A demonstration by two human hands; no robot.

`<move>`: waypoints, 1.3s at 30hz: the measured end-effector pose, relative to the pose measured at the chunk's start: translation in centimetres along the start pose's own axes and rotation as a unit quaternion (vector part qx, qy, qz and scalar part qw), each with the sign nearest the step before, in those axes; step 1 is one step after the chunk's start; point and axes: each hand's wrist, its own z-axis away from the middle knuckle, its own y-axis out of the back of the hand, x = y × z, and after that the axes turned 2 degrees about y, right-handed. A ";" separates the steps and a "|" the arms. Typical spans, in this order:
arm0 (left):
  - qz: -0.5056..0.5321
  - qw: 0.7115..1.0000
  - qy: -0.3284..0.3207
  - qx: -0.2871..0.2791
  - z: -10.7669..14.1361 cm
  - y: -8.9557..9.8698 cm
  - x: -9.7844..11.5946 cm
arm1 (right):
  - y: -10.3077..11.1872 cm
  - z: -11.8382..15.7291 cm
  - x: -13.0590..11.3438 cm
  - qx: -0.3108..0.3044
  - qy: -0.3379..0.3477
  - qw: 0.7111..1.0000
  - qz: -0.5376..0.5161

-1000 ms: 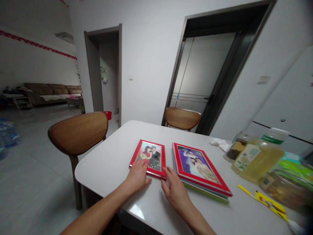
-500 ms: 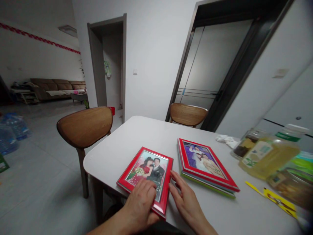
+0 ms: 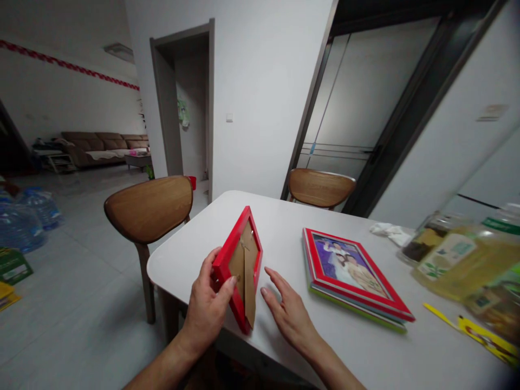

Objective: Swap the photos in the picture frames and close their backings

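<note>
A red picture frame (image 3: 231,252) stands tilted up near the table's front edge, its brown back and cardboard stand turned toward me. My left hand (image 3: 209,298) grips its left side, the thumb on the back and the fingers behind the rim. Just right of it, my right hand (image 3: 284,311) is apart from the frame, fingers spread with nothing in them. The frame's picture side is hidden. Farther right, another red picture frame (image 3: 353,271) lies face up on a stack of frames, the lowest edge green.
The white table (image 3: 280,222) carries a bottle of yellow liquid (image 3: 459,260), a jar (image 3: 430,238), a crumpled tissue (image 3: 392,233) and a yellow tool (image 3: 483,336) on the right. Wooden chairs (image 3: 150,208) stand at the left and far side. Water bottles (image 3: 20,222) are on the floor.
The red frame has gone from lying face up to standing tilted with its back showing. My left hand has shifted to its left edge; my right hand has let go.
</note>
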 end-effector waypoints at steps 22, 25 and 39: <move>-0.416 0.881 -0.011 -0.223 1.9 1.6 -5.4 | 0.0 0.8 1.3 -0.053 0.060 0.969 0.234; -0.426 0.875 -0.009 -0.230 1.9 1.6 -5.1 | 0.0 0.8 1.3 -0.054 0.059 0.968 0.236; -0.407 0.878 -0.009 -0.252 1.3 1.5 -4.7 | 0.3 0.6 1.3 -0.069 0.044 0.973 0.214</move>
